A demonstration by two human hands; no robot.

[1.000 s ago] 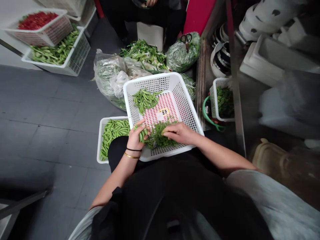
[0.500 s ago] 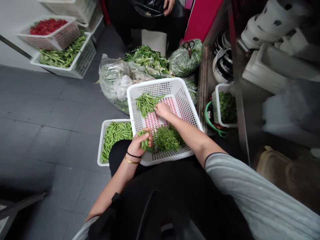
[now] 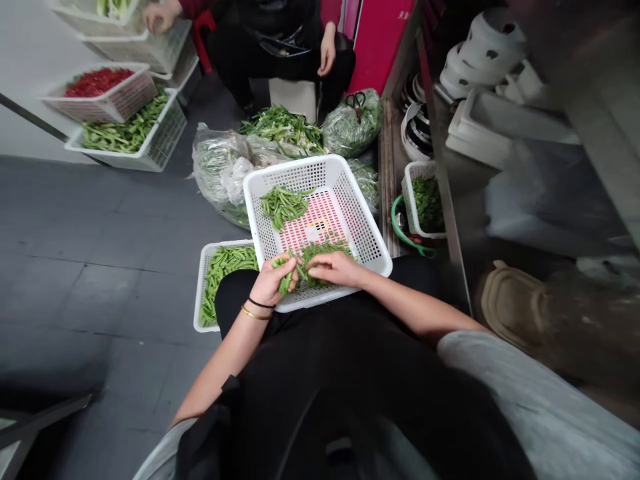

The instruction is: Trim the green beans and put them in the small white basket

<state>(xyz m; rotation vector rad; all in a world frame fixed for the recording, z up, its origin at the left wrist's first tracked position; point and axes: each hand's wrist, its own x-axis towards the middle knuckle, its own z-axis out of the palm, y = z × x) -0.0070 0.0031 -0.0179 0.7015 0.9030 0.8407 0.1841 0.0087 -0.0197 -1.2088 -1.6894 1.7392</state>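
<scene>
A white perforated basket (image 3: 360, 207) rests on my lap. At its far side lies a pile of green pea pods (image 3: 283, 203); at its near edge lies a heap of thin green trimmings (image 3: 320, 257). My left hand (image 3: 273, 280) is closed round a bunch of pea pods (image 3: 286, 275) over the near edge. My right hand (image 3: 336, 268) lies just beside it, fingers pinched on a pod that reaches toward the left hand.
A lower white basket of pea pods (image 3: 220, 270) sits on the floor to my left. Plastic bags of greens (image 3: 225, 167) lie beyond. Stacked baskets of red chillies (image 3: 97, 83) and green beans (image 3: 125, 133) stand far left. Another person (image 3: 280, 40) sits opposite. A small basket of greens (image 3: 427, 203) is at right.
My right hand reached to the far pile of pods half a second ago and has come back beside my left hand with a pod. The view has tilted up a little.
</scene>
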